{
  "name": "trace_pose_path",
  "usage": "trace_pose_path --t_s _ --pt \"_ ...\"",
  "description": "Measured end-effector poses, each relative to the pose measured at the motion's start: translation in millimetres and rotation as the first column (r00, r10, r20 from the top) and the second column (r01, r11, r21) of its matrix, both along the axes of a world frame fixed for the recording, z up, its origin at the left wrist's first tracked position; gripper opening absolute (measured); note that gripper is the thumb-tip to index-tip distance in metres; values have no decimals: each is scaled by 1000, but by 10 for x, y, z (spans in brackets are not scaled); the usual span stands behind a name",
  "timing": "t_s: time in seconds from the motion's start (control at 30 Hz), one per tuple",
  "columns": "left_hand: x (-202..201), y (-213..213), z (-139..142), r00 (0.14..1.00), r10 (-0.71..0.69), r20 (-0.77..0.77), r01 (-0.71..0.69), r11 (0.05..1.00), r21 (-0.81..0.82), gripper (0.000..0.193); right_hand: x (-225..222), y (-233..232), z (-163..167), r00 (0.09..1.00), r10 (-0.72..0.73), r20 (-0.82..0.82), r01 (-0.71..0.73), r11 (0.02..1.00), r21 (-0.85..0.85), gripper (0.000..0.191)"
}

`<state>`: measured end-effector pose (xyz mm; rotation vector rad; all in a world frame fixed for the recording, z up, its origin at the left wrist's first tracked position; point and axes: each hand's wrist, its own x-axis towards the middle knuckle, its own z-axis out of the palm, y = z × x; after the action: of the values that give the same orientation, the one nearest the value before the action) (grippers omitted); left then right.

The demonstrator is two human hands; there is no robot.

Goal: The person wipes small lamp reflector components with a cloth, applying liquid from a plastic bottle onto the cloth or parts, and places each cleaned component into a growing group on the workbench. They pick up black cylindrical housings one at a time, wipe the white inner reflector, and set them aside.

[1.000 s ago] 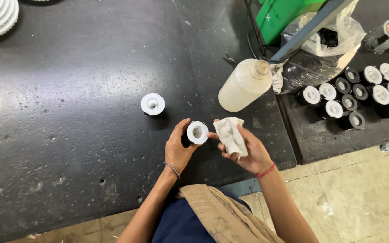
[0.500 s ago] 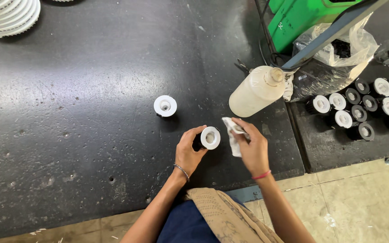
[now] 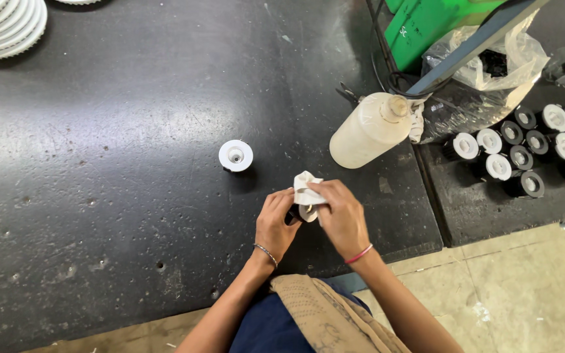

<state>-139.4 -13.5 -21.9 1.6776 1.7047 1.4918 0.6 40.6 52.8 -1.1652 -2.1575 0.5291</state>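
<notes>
— Where is the small round fitting [image 3: 297,214]?
— Near the front edge of the black table [image 3: 99,196], between the person's two hands and mostly hidden by a white cloth [image 3: 307,189].
— And the hands?
— The left hand [image 3: 274,225] is curled around the fitting from the left. The right hand [image 3: 343,216] has its fingers closed on the cloth, pressing it onto the fitting.
— Anything close by?
— Another white fitting [image 3: 235,155] stands farther back to the left; a pale plastic bottle [image 3: 371,131] lies to the far right.

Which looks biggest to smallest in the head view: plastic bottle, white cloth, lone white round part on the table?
1. Plastic bottle, clearly largest.
2. White cloth, crumpled and partly hidden by the right hand.
3. White round part.
The last two look close; the bunched, half-covered cloth makes that order unsure.
</notes>
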Motion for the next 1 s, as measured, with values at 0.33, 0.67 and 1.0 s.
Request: trace_pose_path --t_s 0.33,0.67,1.0 --pt "72 5 50 999 -32 -26 33 999 30 51 211 98 -84 995 -56 -79 44 988 -146 37" --pt "14 35 103 993 0 115 0 1000 5 47 183 -99 -20 980 193 -44 -197 976 -92 54" --pt "41 58 65 978 69 197 -53 995 -83 51 272 -309 -199 998 28 -63 -32 998 -52 50"
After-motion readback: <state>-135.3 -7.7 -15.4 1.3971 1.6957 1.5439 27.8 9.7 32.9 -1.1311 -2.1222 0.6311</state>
